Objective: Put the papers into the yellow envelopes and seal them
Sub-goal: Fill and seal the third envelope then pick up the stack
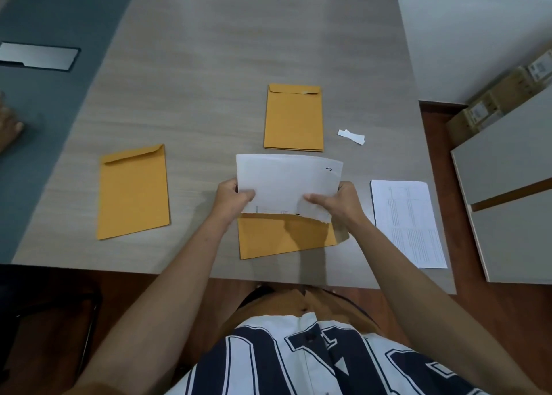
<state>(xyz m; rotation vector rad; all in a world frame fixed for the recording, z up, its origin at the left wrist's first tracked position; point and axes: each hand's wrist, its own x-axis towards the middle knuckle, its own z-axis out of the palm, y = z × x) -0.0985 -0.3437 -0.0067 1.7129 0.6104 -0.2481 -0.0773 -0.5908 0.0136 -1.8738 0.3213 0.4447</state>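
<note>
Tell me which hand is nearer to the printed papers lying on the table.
The right. The right hand holds the white sheet at its right edge, just beside the printed papers; the left hand holds its left edge, farther away.

This looks like an office. A wide grey wood-grain tabletop (239, 51) carries yellow envelopes (294, 118) and printed papers (409, 221). Labelled cardboard boxes (501, 96) sit on the floor beside it.
</note>
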